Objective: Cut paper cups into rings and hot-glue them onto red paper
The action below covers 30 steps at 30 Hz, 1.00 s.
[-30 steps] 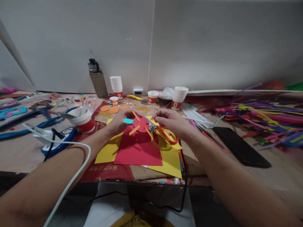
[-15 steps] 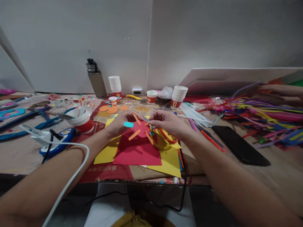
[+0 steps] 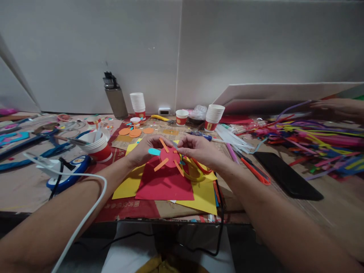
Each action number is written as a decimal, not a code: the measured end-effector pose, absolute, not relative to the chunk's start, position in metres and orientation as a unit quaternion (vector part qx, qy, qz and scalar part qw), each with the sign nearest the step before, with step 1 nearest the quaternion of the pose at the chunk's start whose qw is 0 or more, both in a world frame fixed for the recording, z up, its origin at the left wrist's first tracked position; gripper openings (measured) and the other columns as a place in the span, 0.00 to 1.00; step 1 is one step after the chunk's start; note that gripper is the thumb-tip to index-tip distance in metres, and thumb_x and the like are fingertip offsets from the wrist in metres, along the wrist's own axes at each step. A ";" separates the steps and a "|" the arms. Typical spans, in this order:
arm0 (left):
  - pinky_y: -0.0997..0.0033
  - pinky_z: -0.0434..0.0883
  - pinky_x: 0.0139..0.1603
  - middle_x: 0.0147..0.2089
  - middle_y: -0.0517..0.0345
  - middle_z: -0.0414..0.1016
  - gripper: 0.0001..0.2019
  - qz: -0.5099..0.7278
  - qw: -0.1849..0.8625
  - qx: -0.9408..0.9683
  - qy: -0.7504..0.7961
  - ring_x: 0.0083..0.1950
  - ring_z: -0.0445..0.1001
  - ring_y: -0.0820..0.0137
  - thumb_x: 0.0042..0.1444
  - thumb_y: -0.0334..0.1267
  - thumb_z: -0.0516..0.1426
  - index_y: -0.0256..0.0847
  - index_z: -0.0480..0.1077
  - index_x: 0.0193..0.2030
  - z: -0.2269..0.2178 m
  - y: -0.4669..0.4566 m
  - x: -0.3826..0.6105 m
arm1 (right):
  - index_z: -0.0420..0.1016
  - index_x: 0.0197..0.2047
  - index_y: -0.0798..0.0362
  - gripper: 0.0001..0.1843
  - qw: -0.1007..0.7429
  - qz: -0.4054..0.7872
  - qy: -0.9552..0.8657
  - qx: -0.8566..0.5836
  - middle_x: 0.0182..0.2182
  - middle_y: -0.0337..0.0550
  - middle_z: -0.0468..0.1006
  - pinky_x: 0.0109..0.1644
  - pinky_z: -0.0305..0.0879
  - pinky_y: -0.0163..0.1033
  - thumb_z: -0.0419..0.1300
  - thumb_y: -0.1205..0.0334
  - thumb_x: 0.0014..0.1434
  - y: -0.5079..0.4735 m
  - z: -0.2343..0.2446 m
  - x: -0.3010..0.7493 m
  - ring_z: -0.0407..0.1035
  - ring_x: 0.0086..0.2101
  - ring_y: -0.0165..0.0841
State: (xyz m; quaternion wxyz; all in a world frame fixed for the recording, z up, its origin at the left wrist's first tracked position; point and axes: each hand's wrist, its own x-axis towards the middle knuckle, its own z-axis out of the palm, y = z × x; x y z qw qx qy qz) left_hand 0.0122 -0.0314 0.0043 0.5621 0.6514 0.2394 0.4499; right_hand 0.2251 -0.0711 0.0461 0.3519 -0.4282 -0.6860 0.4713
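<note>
A round red paper disc (image 3: 170, 157) with several orange strips sticking out and a turquoise rounded tab at its left is pinched by my left hand (image 3: 145, 149) at its upper left. My right hand (image 3: 195, 148) is closed at the disc's right edge, its thumb and fingertips against a short orange strip (image 3: 175, 151). Scissors (image 3: 194, 175) with yellow and red handles hang under that hand. Their blade shows between the hands, and the palm hides their middle. Below lie a red sheet (image 3: 165, 185) and yellow sheets (image 3: 203, 199).
Orange paper discs (image 3: 135, 132) lie behind my left hand. Stacked paper cups (image 3: 214, 116), another cup stack (image 3: 99, 148) and a bottle (image 3: 116, 100) stand around. At right are a black phone (image 3: 287, 174), pipe cleaners (image 3: 318, 140) and another person's hand (image 3: 338, 110). A white cable (image 3: 91, 212) crosses my left forearm.
My right fingers have shifted slightly at the disc's right edge, and less of the scissors' metal shows. A blue-handled tool behind my right hand is more visible. The disc stays in my left hand.
</note>
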 end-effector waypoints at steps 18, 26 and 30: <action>0.71 0.74 0.37 0.36 0.51 0.81 0.14 0.435 0.572 0.649 0.247 0.34 0.78 0.68 0.36 0.34 0.71 0.39 0.79 0.32 0.008 -0.036 0.015 | 0.72 0.37 0.52 0.13 0.332 0.412 -0.700 -0.479 0.36 0.41 0.76 0.36 0.65 0.37 0.65 0.53 0.54 -0.075 0.047 0.225 0.69 0.34 0.31; 0.70 0.73 0.38 0.36 0.53 0.81 0.13 0.430 0.568 0.654 0.253 0.35 0.78 0.67 0.35 0.31 0.70 0.39 0.78 0.31 0.011 -0.039 0.017 | 0.72 0.41 0.51 0.13 0.321 0.399 -0.710 -0.483 0.39 0.42 0.75 0.38 0.66 0.38 0.65 0.57 0.53 -0.072 0.042 0.226 0.69 0.35 0.31; 0.71 0.72 0.37 0.34 0.55 0.80 0.15 0.435 0.587 0.624 0.278 0.34 0.77 0.68 0.34 0.31 0.70 0.38 0.78 0.33 0.014 -0.039 0.017 | 0.71 0.40 0.51 0.12 0.366 0.412 -0.678 -0.486 0.39 0.42 0.75 0.40 0.66 0.38 0.64 0.56 0.54 -0.073 0.048 0.226 0.69 0.36 0.31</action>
